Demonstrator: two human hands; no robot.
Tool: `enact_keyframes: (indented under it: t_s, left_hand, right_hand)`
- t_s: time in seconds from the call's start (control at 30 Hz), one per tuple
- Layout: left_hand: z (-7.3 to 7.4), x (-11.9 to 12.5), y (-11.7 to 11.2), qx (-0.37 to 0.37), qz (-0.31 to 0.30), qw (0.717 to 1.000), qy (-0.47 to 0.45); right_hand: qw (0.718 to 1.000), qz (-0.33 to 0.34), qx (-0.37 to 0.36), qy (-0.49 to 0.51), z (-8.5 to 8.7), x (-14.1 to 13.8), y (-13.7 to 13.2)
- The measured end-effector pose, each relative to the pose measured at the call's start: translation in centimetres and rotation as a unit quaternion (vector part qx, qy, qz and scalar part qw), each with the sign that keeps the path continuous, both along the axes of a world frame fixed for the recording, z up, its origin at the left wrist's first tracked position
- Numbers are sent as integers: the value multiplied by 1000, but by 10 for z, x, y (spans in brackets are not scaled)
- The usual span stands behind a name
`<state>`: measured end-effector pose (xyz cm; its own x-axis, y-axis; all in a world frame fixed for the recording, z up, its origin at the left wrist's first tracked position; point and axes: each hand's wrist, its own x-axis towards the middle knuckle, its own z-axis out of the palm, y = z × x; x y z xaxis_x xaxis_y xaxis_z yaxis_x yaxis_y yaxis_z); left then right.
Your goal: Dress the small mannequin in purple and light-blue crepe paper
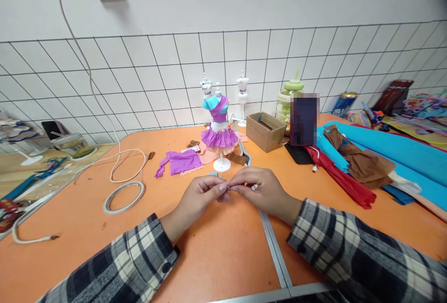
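My left hand (206, 191) and my right hand (260, 187) meet over the orange table, fingertips pinched together. Whatever tiny thing sits between them is too small to name. Just beyond my fingers stands a small white dress form (222, 164) on a round base. It wears a turquoise and purple top (219, 109) and a ruffled purple skirt (220, 139) with a peach layer below. Left of its base lies a piece of purple crepe paper (184, 161), with peach paper partly under it.
A small cardboard box (266, 131), a phone (303, 120) and a green-lidded bottle (293, 90) stand at back right. Red (349, 179), brown and blue crepe paper lies to the right. A tape roll (124, 198) and white cable (115, 172) lie left. Another dress form (242, 90) stands behind.
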<state>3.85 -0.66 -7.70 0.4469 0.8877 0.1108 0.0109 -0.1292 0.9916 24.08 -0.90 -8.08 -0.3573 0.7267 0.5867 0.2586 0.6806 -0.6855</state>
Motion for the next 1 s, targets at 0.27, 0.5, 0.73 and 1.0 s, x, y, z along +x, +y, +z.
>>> enact_keyframes:
  t_s: [0.27, 0.5, 0.73, 1.0]
  left_hand:
    - [2, -2, -1, 3, 7, 1000, -15]
    - [2, -2, -2, -55, -6, 996, -69]
    - [0, 1, -1, -83, -49, 994, -43]
    - [-8, 4, 0, -9, -22, 1000, 17]
  right_hand:
    - [990, 10, -104, 90, -3, -6, -3]
    - [958, 52, -224, 173, -6, -1, 5]
    - [985, 58, -146, 75, -3, -2, 1]
    - [928, 87, -353, 86, -6, -5, 4]
